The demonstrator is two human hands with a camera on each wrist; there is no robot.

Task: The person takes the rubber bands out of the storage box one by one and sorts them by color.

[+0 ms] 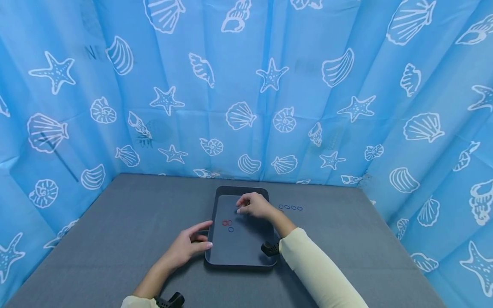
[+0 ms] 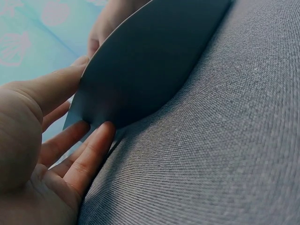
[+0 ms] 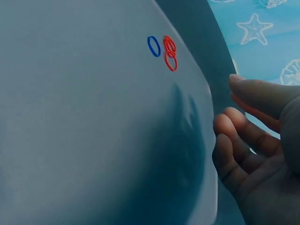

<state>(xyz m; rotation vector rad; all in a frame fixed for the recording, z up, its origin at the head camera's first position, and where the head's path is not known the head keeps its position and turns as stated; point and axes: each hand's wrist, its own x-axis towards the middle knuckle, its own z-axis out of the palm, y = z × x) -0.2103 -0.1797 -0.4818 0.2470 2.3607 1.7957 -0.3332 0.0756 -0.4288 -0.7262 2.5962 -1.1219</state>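
Note:
A dark grey tray (image 1: pixel 246 256) lies on the table with its long side pointing away from me. My left hand (image 1: pixel 188 246) touches its left wall, the thumb at the rim and the fingers (image 2: pixel 96 147) against the outside. Over the tray's far half hangs my right hand (image 1: pixel 254 205), fingers bent and thumb near them. Whether anything is between those fingertips I cannot tell. On the tray floor, red rings (image 3: pixel 171 61) overlap each other beside one blue ring (image 3: pixel 153 46).
Several blue rings (image 1: pixel 293 208) lie on the grey table cloth (image 1: pixel 339 239) right of the tray, some partly behind the right wrist. A blue curtain (image 1: pixel 246 90) with white shell prints hangs behind and at both sides.

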